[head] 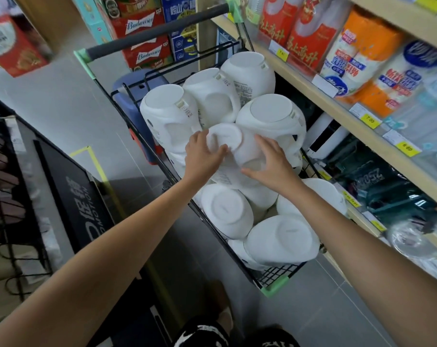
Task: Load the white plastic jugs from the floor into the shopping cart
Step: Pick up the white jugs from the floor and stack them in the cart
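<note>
Black wire shopping cart [277,274] is packed with white plastic jugs [271,116], mostly base-up, in at least two layers. The top jug [240,151] lies tilted mid-cart on the others. Left hand [203,156] is on its base rim, right hand [270,166] on its side, both with fingers spread fairly flat, pressing it between them. Cart stands just beside the store shelf [337,113].

white jugs [270,113] upturned, piled in cart [275,288]
</note>
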The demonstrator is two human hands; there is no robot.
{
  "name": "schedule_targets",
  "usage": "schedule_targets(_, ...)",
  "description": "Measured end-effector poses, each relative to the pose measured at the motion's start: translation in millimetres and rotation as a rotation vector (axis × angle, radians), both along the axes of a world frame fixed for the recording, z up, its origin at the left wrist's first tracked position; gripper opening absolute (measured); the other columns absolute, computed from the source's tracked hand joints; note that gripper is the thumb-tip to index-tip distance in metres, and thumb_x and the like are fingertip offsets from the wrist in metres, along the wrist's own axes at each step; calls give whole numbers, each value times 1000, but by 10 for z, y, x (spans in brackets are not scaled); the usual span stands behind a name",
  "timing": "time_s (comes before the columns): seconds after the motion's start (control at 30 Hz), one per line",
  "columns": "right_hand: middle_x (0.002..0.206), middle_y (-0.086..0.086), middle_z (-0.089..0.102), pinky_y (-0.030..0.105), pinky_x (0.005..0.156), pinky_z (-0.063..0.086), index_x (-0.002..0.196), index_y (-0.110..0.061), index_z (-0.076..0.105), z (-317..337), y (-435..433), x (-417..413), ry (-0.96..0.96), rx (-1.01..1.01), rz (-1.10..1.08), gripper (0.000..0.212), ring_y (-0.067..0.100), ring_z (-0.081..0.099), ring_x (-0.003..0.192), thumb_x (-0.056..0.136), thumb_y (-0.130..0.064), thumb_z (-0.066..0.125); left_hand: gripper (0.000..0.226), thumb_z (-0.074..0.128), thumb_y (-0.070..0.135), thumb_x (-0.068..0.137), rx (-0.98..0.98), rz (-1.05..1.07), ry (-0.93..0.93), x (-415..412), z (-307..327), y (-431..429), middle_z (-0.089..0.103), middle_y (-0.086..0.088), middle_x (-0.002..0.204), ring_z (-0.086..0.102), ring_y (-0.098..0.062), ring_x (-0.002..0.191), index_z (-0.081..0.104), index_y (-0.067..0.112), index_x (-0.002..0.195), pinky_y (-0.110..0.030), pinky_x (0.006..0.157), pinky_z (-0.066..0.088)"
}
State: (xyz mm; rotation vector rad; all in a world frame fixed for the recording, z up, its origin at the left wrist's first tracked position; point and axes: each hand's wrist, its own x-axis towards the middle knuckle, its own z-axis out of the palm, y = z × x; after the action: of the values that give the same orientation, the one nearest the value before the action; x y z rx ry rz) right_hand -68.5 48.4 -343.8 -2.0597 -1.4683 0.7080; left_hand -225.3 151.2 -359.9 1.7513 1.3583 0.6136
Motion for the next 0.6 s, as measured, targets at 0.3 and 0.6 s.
schedule_targets(0.3,151,-2,32,30,103,34,150,-27,25,353,-1020,513,88,47,-163,74,16,34,137,89,-34,65,81,59,49,86,203,66,11,497,290,-515,12,-8,159,14,-27,145,22,16,150,-48,115,18)
schedule_targets(0.6,155,-5,25,35,108,34,152,-27,21,34,-1269,257,169,-10,-140,78,14,30,140,88,-43,64,102,62,56,83,-145,439,-95,-510,-243,-136,6,-9,161,11,-26,148,1,15,154,-43,117,15)
